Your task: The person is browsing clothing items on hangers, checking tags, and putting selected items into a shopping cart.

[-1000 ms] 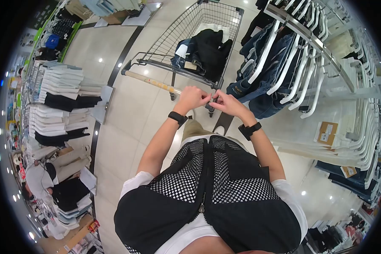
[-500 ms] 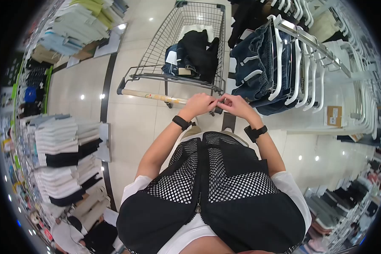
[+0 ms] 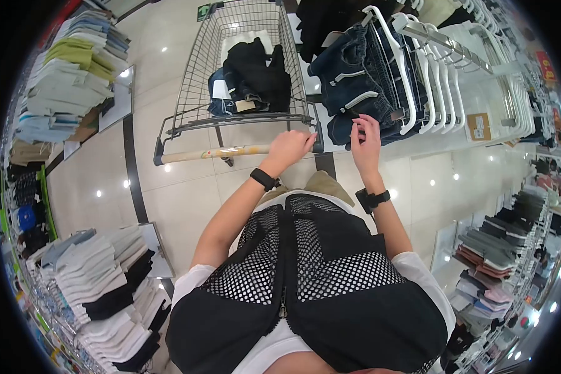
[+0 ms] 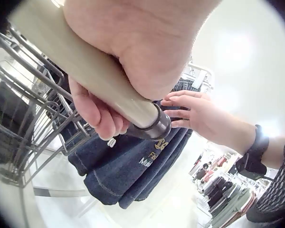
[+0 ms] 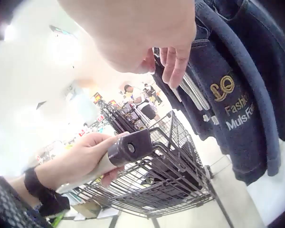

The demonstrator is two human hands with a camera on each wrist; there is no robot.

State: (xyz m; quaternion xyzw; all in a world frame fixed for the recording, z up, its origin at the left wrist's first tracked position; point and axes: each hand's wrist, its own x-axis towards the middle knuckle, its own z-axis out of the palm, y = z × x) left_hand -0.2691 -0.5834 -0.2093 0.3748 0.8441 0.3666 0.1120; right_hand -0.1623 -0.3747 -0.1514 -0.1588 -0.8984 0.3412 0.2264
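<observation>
My left hand grips the right end of the cart's pale handle; in the left wrist view its fingers curl under the bar beside the black end cap. My right hand is raised beside the rack of dark blue jeans, fingers loosely bent, holding nothing. In the right wrist view that hand is in front of the jeans with gold and white lettering; whether it touches them I cannot tell. Black and denim garments lie in the wire cart.
White hangers hang from a metal rail to the right of the cart. Racks of folded-over clothes line the left side, and more clothing hangs at the lower right. A person stands in the distance.
My hands were together near the handle's end and have separated. The right has moved right and up toward the jeans; the left now grips the handle. The cart has shifted left in view.
</observation>
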